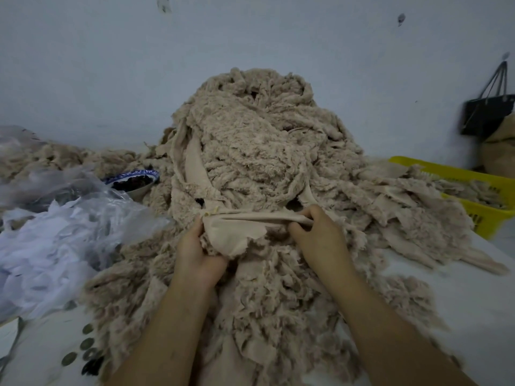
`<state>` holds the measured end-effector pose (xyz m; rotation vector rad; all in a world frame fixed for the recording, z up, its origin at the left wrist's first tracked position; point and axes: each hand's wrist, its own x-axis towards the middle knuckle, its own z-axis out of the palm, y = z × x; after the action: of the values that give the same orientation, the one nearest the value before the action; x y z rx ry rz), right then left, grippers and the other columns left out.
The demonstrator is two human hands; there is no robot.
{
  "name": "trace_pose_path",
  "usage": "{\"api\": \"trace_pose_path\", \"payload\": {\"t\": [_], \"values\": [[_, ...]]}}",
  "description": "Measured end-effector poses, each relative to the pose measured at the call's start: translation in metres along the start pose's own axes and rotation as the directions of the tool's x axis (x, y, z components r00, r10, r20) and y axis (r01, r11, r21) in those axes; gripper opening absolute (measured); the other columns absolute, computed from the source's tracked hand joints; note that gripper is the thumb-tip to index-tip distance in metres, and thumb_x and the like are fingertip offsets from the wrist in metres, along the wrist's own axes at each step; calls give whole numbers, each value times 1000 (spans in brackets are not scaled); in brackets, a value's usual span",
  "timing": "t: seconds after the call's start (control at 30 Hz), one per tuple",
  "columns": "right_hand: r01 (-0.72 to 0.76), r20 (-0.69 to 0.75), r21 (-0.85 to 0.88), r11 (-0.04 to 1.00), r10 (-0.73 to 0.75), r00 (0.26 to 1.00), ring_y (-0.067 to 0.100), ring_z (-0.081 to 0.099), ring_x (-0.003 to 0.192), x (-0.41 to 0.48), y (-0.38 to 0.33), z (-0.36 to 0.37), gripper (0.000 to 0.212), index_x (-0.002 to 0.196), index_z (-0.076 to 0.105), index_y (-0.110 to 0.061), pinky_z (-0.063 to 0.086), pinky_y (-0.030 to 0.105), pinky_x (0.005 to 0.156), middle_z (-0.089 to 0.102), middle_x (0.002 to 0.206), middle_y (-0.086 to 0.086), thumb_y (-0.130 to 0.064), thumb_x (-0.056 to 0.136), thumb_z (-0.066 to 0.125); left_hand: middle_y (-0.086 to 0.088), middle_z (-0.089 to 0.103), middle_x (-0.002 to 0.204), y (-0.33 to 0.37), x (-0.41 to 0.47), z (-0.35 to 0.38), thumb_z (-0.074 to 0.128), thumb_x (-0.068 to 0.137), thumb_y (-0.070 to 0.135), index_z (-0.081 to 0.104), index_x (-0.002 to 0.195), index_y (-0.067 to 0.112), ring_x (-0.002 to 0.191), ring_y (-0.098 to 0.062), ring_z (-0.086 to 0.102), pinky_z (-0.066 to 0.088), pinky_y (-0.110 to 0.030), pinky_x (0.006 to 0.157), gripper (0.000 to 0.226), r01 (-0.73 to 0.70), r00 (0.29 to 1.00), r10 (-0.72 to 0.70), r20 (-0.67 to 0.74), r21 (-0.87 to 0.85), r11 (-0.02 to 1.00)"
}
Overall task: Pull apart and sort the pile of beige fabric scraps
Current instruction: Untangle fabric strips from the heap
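Left hand (199, 246) and right hand (316, 232), fingers curled, grip a smooth beige fabric scrap (237, 232), seemingly taut, lying left-right.

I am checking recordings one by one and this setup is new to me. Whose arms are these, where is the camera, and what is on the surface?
No machine here: a person works bare-handed, and the single picture comes from a camera on their head, looking forward and down. The left hand and right hand each grip one end of a smooth beige scrap stretched between them, before a tall pile of fluffy beige scraps on a white surface. Left of it lie clear plastic bags of white material and a blue-rimmed bowl. At right, a yellow basket holds more scraps; a black bag hangs on the wall.
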<state>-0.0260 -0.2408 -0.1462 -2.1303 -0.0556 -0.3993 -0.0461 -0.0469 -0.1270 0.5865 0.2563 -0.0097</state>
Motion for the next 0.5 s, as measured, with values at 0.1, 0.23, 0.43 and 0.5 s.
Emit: {"api": "trace_pose_path", "payload": {"t": [0.1, 0.23, 0.43, 0.5], "values": [[-4, 8, 22, 1000, 3, 1000, 13, 49, 61, 1, 1, 1, 12, 87, 51, -29, 39, 30, 53, 58, 79, -2, -30, 96, 59, -28, 71, 108, 6, 3, -5, 37, 108, 33, 61, 121, -4, 95, -41, 70, 61, -46, 71, 46, 6, 1000, -5, 13, -46, 999], [71, 40, 144, 987, -78, 996, 6, 40, 48, -2, -3, 3, 19, 80, 50, -30, 31, 19, 44, 51, 63, -8, -27, 98, 56, -27, 66, 123, 3, 5, -5, 47, 100, 24, 70, 116, -3, 111, -38, 66, 55, -44, 93, 39, -18, 993, 2, 115, 139, 990], [176, 25, 103, 979, -180, 983, 8, 37, 53, -5, -8, 5, 28, 74, 45, -25, 29, 21, 48, 44, 64, -5, -32, 98, 57, -5, 78, 99, -16, -9, 10, 44, 81, 84, 79, 92, 31, 91, -20, 74, 58, -36, 80, 64, -263, 965, 161, 208, 773, 577], [199, 43, 58, 978, -202, 979, 8, 39, 57, -6, -9, 6, 23, 79, 50, -21, 33, 28, 54, 51, 70, -1, -32, 98, 56, 4, 77, 87, -24, -14, 12, 47, 63, 96, 74, 88, 45, 80, -9, 72, 57, -26, 71, 63, -334, 942, 129, 308, 854, 399]]}}
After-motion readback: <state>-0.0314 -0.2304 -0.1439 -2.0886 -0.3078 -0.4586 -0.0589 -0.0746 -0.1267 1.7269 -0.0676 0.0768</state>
